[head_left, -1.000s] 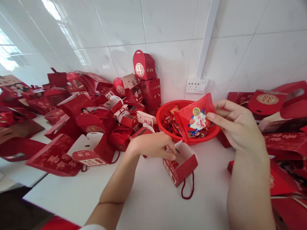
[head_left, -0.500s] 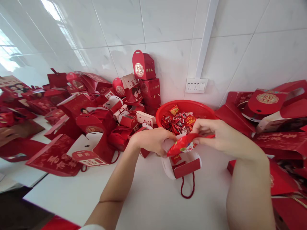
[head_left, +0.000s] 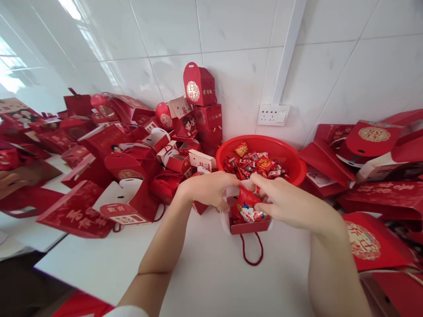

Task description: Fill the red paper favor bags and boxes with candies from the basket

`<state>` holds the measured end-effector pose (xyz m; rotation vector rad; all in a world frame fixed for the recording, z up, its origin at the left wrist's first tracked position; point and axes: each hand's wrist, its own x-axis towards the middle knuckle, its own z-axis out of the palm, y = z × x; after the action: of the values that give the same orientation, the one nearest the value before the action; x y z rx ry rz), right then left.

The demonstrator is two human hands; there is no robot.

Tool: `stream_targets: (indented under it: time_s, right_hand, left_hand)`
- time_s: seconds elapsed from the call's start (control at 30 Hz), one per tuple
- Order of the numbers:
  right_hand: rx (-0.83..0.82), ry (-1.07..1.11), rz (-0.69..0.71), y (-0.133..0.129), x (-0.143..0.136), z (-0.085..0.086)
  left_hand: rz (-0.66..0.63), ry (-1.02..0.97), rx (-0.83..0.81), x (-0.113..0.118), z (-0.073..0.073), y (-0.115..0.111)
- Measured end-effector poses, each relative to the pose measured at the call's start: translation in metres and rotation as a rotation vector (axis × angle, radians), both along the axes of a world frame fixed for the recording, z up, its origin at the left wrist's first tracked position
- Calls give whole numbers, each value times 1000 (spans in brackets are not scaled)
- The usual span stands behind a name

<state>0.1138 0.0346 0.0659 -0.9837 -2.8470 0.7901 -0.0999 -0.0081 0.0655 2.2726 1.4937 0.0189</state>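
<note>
A small open red gift box [head_left: 251, 228] with white inner walls stands on the table, its dark red cord handle [head_left: 253, 263] looped toward me. My left hand [head_left: 211, 190] is closed around the box's left and far side, fingers at the wall. Inside the box lies a shiny red snack packet [head_left: 247, 210] with a blue and white print. Over the box's right side, my right hand [head_left: 284, 200] has its thumb on the packet and its other fingers bent at the far rim. Just behind is a red plastic basket [head_left: 299, 165] holding wrapped candies [head_left: 264, 164].
Many red gift boxes [head_left: 132, 165] crowd the left side, some stacked [head_left: 201, 88] against the tiled wall. More boxes and bags [head_left: 373, 189] are piled at the right. A wall socket [head_left: 273, 115] sits above the basket. At the far left edge, another person's hand [head_left: 11, 180] is partly visible.
The red packet has gone from above the box down into it. My right hand has lowered with it, and my left hand has stayed at the box's side.
</note>
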Motion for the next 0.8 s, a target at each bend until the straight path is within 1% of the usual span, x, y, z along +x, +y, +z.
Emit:
stream_targets:
  time_s: [0.17, 0.23, 0.33, 0.4, 0.5, 0.63, 0.7, 0.8]
  right_hand:
    - [213, -182, -144, -5, -13, -5]
    - [233, -182, -116, -5, -16, -5]
    - [194, -154, 35, -7, -22, -7]
    - [158, -169, 93, -9, -26, -10]
    - [142, -195, 101, -8, -33, -16]
    - [180, -157, 117, 1, -35, -23]
    - [128, -77, 113, 7, -33, -25]
    - [34, 13, 63, 13, -33, -26]
  left_hand:
    - [4, 10, -30, -5, -1, 1]
    - [8, 12, -36, -5, 0, 1]
    - [-9, -2, -30, -3, 2, 0]
    - [-15, 1, -26, -2, 3, 0]
    - [-1, 20, -20, -2, 3, 0]
    - [30, 11, -25, -5, 0, 2]
    - [41, -5, -38, -7, -1, 3]
    - [55, -23, -53, -10, -2, 4]
